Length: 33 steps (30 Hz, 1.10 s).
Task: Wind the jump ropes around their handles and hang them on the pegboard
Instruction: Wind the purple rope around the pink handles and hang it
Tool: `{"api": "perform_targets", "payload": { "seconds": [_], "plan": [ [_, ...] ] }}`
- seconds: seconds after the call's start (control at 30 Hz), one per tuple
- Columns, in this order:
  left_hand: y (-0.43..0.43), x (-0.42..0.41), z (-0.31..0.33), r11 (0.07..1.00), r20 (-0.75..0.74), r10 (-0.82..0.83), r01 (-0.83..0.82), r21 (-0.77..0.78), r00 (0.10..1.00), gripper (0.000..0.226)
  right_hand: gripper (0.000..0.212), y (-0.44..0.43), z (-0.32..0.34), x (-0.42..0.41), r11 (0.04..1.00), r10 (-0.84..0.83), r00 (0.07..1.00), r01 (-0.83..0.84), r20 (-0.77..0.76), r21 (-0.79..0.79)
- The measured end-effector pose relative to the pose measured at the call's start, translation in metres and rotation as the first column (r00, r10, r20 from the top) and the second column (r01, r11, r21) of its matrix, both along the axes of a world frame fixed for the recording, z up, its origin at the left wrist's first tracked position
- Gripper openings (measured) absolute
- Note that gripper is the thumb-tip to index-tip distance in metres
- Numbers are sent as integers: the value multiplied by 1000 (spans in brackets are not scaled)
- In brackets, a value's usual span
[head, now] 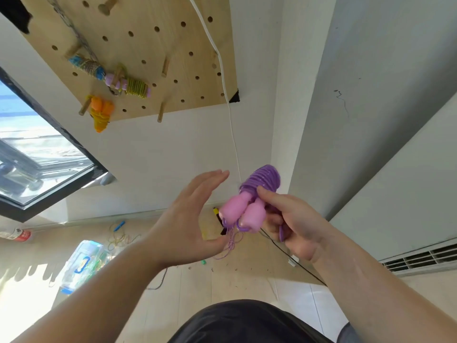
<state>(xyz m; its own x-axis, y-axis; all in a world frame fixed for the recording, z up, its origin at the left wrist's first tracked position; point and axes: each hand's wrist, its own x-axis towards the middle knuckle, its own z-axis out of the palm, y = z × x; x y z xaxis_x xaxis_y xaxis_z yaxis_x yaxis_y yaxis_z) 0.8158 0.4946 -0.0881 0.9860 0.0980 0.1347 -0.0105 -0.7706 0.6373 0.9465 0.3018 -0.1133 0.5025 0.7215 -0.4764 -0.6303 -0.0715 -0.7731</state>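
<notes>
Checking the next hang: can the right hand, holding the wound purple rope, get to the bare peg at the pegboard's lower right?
Probably yes: the right hand grips the purple rope below the pegboard, with nothing between it and the bare peg.

This looks like a room in a home: plain white walls (pixel 173 144), a pale wood floor (pixel 197 288) strewn with a plastic box (pixel 81 263) and loose cords (pixel 121 237), a dark-framed window (pixel 37 157) at left, a wooden pegboard (pixel 153 45) upper left, and a vented unit (pixel 420 258) lower right.
</notes>
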Motion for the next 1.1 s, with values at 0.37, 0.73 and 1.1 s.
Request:
{"api": "perform_targets", "payload": {
  "seconds": [0.37,0.73,1.1],
  "plan": [
    [4,12,3,933,129,-331,303,196,935,42,49,8,16,-31,978,206,967,-209,-148,-9],
    [-23,6,-13,766,-137,402,-415,-492,905,21,23,9,19,-49,988,-60,933,106,354,-111],
    [-21,-6,-18,508,-481,274,-550,-663,833,31,28,6,5,-49,924,383,-339,127,859,-361]
  ]
}}
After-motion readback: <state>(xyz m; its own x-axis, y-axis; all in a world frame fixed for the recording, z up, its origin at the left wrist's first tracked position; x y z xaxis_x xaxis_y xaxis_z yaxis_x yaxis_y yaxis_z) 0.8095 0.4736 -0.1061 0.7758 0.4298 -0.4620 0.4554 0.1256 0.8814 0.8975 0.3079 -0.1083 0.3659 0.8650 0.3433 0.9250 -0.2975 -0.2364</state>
